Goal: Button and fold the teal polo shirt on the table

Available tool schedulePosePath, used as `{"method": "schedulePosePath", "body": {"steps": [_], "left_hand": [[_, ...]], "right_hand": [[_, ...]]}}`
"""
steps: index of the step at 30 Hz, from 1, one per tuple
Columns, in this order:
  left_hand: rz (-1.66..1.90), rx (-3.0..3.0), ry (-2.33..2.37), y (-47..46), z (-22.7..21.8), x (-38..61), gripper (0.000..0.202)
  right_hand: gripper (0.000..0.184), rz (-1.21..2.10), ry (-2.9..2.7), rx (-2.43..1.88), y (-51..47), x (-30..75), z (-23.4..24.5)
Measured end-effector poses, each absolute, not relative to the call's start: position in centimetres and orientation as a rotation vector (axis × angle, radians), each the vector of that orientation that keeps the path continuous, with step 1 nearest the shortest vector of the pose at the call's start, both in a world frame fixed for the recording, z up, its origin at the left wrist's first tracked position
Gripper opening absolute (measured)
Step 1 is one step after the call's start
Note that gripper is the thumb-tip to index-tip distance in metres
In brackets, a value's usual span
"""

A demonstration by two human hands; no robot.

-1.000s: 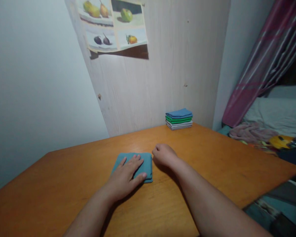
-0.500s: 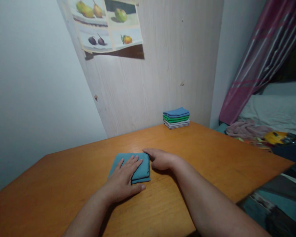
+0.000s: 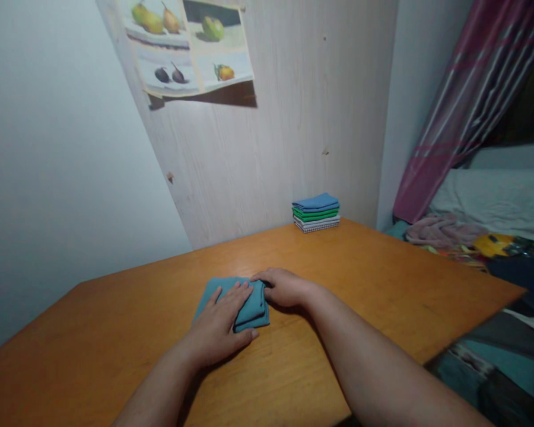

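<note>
A folded teal cloth [image 3: 253, 309] lies on the orange wooden table [image 3: 360, 279], just in front of me. My left hand [image 3: 220, 326] rests flat on top of it, fingers stretched out and pointing away from me. My right hand [image 3: 281, 287] is at the cloth's right edge, fingers curled around that edge and pinching it. The right side of the cloth looks slightly lifted under those fingers.
A stack of folded cloths [image 3: 315, 212] in blue, green and white sits at the table's far edge by the wooden panel [image 3: 293, 118]. A fruit poster [image 3: 187, 50] hangs above. A bed with bedding [image 3: 485, 225] and a striped curtain [image 3: 471, 101] lie to the right.
My right hand went from a loose fist beside the cloth to gripping its right edge. My left hand slid slightly back on the cloth. The camera drifted a little right.
</note>
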State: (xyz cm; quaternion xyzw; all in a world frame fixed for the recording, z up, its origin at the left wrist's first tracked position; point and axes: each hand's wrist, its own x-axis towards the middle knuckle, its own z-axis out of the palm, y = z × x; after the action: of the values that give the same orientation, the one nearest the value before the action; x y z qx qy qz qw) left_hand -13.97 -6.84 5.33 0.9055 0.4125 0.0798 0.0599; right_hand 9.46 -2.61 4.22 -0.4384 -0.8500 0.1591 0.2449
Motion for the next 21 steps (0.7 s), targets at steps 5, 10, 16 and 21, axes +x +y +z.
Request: {"method": "schedulePosePath", "body": {"steps": [5, 10, 16, 21], "left_hand": [[0.301, 2.747, 1.293, -6.7, 4.9, -14.0, 0.087], [0.425, 2.779, 1.324, -6.2, 4.2, -14.1, 0.08], [0.594, 2.641, 1.304, -6.4, 5.4, -13.7, 0.055], [0.861, 2.378, 1.148, -6.5, 6.8, -13.8, 0.04]], "right_hand": [[0.034, 0.496, -2.268, -1.173, -3.0, 9.2, 4.7], [0.024, 0.55, -2.191, -1.187, -3.2, 9.0, 4.7], [0.038, 0.534, -2.03, -1.304, -3.2, 8.8, 4.8], [0.012, 0.52, -1.844, -1.268, -4.3, 8.2, 5.6]]}}
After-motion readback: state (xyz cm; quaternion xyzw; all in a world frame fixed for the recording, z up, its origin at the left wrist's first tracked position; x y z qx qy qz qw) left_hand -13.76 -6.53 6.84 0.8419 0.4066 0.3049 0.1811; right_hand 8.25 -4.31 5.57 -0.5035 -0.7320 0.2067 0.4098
